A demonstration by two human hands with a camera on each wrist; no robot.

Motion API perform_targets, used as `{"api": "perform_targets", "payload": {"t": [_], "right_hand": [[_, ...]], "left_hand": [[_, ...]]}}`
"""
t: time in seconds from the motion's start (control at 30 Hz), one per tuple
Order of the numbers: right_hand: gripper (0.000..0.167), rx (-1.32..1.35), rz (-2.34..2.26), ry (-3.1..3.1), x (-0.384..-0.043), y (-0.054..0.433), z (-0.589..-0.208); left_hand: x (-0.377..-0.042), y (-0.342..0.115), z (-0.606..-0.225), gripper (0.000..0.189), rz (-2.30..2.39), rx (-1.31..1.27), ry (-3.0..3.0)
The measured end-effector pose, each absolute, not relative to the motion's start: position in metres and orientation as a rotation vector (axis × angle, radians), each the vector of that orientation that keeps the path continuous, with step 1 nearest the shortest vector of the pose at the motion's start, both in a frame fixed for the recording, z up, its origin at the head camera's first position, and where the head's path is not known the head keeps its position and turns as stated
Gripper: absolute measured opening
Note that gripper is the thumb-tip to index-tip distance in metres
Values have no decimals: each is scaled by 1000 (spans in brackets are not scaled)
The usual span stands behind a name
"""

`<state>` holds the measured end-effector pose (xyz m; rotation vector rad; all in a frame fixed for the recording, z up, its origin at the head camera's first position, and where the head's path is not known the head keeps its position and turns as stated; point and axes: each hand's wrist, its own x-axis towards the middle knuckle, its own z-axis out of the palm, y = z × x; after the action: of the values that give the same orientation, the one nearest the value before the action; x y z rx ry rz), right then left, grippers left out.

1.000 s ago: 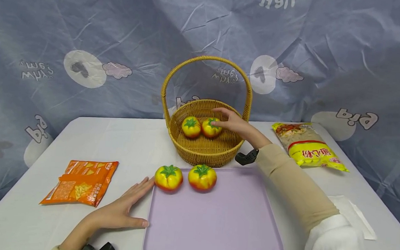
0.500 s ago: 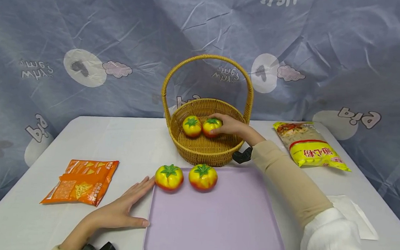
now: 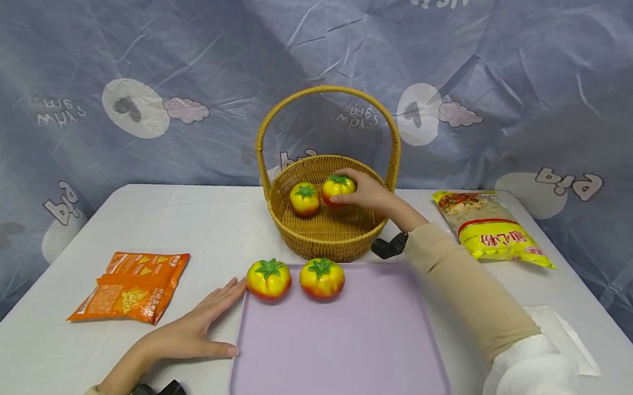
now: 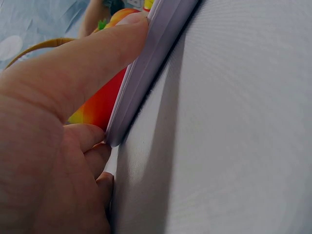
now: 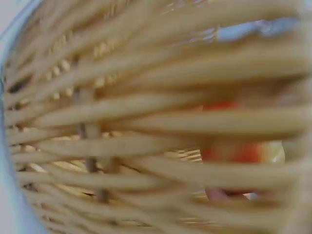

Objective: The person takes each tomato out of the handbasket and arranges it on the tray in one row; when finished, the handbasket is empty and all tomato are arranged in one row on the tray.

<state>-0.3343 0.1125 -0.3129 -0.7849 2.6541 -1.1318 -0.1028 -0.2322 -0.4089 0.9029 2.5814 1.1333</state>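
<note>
My right hand (image 3: 368, 191) grips a yellow-and-red toy tomato (image 3: 336, 188) with a green leafy top, held inside the wicker basket (image 3: 321, 243). To its left in the basket sits a second tomato (image 3: 304, 200). In the right wrist view the basket's weave (image 5: 146, 117) blocks most of the sight, and red shows through the gaps. My left hand (image 3: 191, 329) lies with straight fingers along the left edge of the lilac tray (image 3: 340, 350); its thumb (image 4: 97, 63) touches the rim. Two more tomatoes, one left (image 3: 268, 279) and one right (image 3: 322, 279), rest at the tray's back edge.
An orange snack bag (image 3: 131, 287) lies on the white table to the left. At the back right is a yellow pasta bag (image 3: 491, 228), with a white tissue (image 3: 563, 339) nearer. The basket's tall handle (image 3: 331, 91) arches over its opening; a patterned cloth (image 3: 195, 45) hangs behind.
My right hand has closed round the right-hand tomato in the basket and raised it slightly, away from the other one. My left hand has stayed at the tray's edge.
</note>
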Motion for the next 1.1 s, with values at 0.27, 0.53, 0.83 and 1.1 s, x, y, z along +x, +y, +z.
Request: {"api": "perform_targets", "payload": {"t": [0.27, 0.53, 0.83, 1.1], "right_hand": [[66, -762, -1348, 2604, -292, 134, -289], [65, -769, -1515, 2554, -227, 155, -280], [67, -771, -1441, 2665, -183, 171, -308], [65, -770, -1398, 2706, -174, 177, -344]], "left_hand": [[-103, -233, -412, 100, 1155, 914, 2577], [-103, -233, -410, 101, 1142, 918, 2584], [-102, -233, -408, 100, 1151, 902, 2570], [-105, -231, -407, 101, 1161, 905, 2555]]}}
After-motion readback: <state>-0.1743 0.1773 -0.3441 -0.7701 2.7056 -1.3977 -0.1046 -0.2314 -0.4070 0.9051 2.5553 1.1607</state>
